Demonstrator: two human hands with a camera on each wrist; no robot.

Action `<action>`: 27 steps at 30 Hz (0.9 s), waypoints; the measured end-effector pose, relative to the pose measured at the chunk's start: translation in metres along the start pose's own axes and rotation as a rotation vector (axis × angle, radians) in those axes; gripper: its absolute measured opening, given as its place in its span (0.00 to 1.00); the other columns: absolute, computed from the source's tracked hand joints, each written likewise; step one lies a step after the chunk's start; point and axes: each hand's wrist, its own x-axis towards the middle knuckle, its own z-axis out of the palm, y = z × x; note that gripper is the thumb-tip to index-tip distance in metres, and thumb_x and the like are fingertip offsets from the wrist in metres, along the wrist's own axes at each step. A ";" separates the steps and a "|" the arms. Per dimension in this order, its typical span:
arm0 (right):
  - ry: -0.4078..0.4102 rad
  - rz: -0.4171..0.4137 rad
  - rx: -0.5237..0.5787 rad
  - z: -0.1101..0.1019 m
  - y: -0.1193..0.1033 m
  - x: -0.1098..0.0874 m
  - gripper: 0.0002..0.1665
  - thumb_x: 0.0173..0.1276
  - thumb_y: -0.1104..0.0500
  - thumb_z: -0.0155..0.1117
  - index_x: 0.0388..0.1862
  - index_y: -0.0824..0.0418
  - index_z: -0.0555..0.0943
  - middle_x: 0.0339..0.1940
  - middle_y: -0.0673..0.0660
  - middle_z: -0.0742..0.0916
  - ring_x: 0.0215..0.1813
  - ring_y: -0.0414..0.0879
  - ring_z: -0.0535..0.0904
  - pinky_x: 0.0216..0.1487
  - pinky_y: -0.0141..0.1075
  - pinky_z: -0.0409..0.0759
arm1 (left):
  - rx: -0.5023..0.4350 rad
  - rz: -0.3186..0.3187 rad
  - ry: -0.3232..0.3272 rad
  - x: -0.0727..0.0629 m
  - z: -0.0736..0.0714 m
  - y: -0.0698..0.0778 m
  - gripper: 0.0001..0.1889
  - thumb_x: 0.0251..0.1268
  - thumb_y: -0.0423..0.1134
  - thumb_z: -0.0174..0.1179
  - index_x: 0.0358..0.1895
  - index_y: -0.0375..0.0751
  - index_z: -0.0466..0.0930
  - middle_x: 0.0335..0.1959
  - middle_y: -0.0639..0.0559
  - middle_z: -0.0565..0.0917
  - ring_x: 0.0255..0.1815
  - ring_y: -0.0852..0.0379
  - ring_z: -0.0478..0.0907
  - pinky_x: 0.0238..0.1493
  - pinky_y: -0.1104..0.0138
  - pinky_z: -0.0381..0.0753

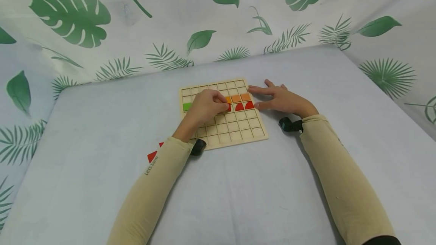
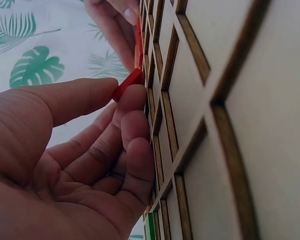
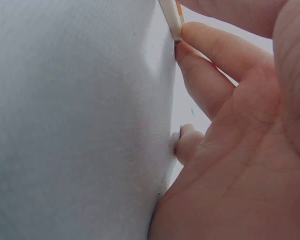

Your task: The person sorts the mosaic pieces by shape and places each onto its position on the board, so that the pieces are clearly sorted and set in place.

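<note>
A wooden grid board (image 1: 225, 138) lies on the table under my left hand (image 1: 204, 107). Between thumb and index finger, that hand pinches a small red tile (image 2: 127, 85), tilted over the grid. Two red quarter-round tiles (image 1: 240, 107) sit in cells to the right of it. Just above them is a row of orange tiles (image 1: 236, 98), and a green tile (image 1: 187, 106) shows at the left side. My right hand (image 1: 284, 99) spreads its fingers at the board's right edge, fingertips against the side (image 3: 172, 22). The left hand hides several middle cells.
Loose red pieces (image 1: 152, 157) lie on the white tablecloth (image 1: 102, 135), partly behind the left sleeve (image 1: 153, 192). A leaf-printed cloth (image 1: 129, 44) hangs behind the table. Each wrist carries a small black camera (image 1: 290, 124).
</note>
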 end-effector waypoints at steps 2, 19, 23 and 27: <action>0.001 0.002 0.000 0.000 0.000 0.000 0.44 0.79 0.45 0.67 0.87 0.52 0.63 0.89 0.70 0.48 0.88 0.66 0.29 0.77 0.70 0.22 | 0.008 0.004 0.004 -0.001 0.001 0.000 0.05 0.74 0.38 0.69 0.45 0.41 0.88 0.35 0.49 0.86 0.36 0.52 0.79 0.38 0.62 0.76; -0.002 -0.005 -0.001 0.000 0.005 0.002 0.44 0.78 0.45 0.67 0.87 0.51 0.63 0.89 0.68 0.49 0.88 0.64 0.28 0.77 0.68 0.20 | 0.082 0.012 -0.008 -0.002 0.002 0.003 0.07 0.74 0.40 0.70 0.46 0.41 0.89 0.36 0.50 0.85 0.35 0.53 0.78 0.35 0.64 0.75; 0.001 0.004 -0.001 0.000 0.005 0.003 0.43 0.79 0.46 0.66 0.87 0.51 0.63 0.89 0.67 0.49 0.88 0.62 0.28 0.77 0.68 0.21 | 0.084 0.017 -0.007 -0.002 0.002 0.002 0.07 0.74 0.40 0.70 0.46 0.41 0.88 0.35 0.50 0.85 0.34 0.54 0.77 0.35 0.64 0.74; -0.002 -0.002 0.008 0.000 0.005 0.003 0.42 0.79 0.47 0.66 0.87 0.51 0.63 0.89 0.66 0.50 0.88 0.61 0.28 0.77 0.67 0.20 | 0.092 0.026 -0.008 -0.002 0.002 0.002 0.07 0.74 0.41 0.70 0.46 0.41 0.88 0.35 0.50 0.85 0.33 0.54 0.77 0.35 0.64 0.74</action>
